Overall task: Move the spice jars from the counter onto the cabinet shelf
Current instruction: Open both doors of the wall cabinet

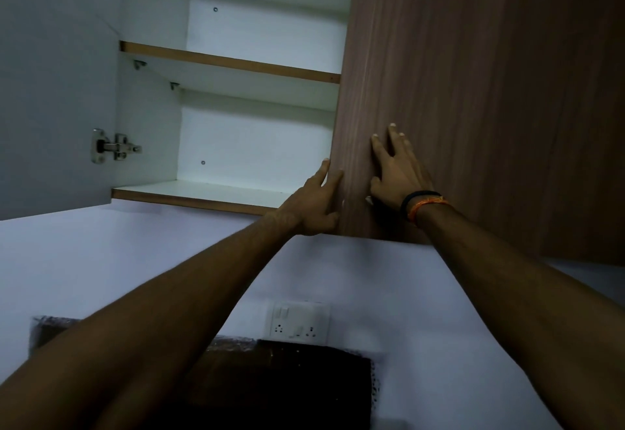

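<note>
Both hands are up at the wall cabinet, no jars in either. Left hand [316, 199] is on the free edge of the wood-grain door [473, 91], thumb side wrapped round the lower corner, fingers reaching up the edge — a loose grip on the door, nothing else held. Right hand [394, 169] lies flat on the door face, fingers spread and straight, pressing or steadying. Dark and orange bands on that wrist [422, 205].

The left door [50, 91] is swung wide, hinge [113, 146] exposed. Inside, the lower shelf [203, 191] and upper shelf [233, 61] show bare white board in the part I can see; the right half is hidden behind the wood-grain door.

Spice jars — not in view. The camera is tilted up at the cabinet, so the worktop is out of frame apart from a dark wrapped block [280, 382] below the wall socket [299, 323]. Can't tell how many jars or where they stand.

My read: opening stage, nothing shelved yet.

Risks from here:
- The door swings toward the head; face is close under it.
- Left fingers sit right at the door edge — pinch point if it goes the other way.
- The shelf is overhead, so jars get placed at full reach with a poor sightline; one set near the front lip could tip off.
- Looking up while reaching down for jars blind could knock one over.
</note>
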Tool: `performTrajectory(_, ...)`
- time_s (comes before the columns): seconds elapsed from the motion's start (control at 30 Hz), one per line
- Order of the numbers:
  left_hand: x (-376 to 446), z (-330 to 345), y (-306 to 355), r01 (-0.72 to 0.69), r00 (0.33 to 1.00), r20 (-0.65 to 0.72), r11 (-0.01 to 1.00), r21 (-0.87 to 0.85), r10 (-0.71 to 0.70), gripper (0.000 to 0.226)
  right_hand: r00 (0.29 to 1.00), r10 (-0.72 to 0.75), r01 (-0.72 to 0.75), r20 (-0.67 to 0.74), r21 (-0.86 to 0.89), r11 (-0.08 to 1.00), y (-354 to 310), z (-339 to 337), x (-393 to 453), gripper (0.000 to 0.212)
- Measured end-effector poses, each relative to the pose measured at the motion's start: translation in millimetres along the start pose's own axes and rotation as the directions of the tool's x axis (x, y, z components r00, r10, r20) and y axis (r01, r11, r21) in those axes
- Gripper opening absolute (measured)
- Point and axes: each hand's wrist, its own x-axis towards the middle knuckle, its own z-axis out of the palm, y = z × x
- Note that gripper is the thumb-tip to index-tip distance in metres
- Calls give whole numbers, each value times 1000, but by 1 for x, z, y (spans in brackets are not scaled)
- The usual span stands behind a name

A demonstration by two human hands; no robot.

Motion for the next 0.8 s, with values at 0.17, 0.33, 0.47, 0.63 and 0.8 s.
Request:
performTrajectory(0.17, 19, 6, 0, 19, 997, -63, 972, -235, -35, 91, 1000, -9, 9, 17, -8, 1000, 5, 7, 5, 95)
performTrajectory(0.33, 31, 7, 6, 90, 976, -119, 835, -544, -183, 75, 1000, -12, 12, 16, -28, 1000, 7, 12, 5, 94)
performTrajectory(0.47, 25, 5, 7, 97, 964, -116, 720, -687, -240, 65, 1000, 2, -2, -12, -11, 1000, 2, 13, 1, 89)
performTrajectory(0.63, 16, 1, 12, 42, 948, -184, 672, -739, -261, 86, 996, 46, -43, -81, 44, 998, -11, 10, -12, 81)
performTrajectory(0.8, 8, -11, 23, 65, 927, -202, 665, -744, -317, 49, 981, 56, -42, -187, 81, 996, -20, -2, -28, 70)
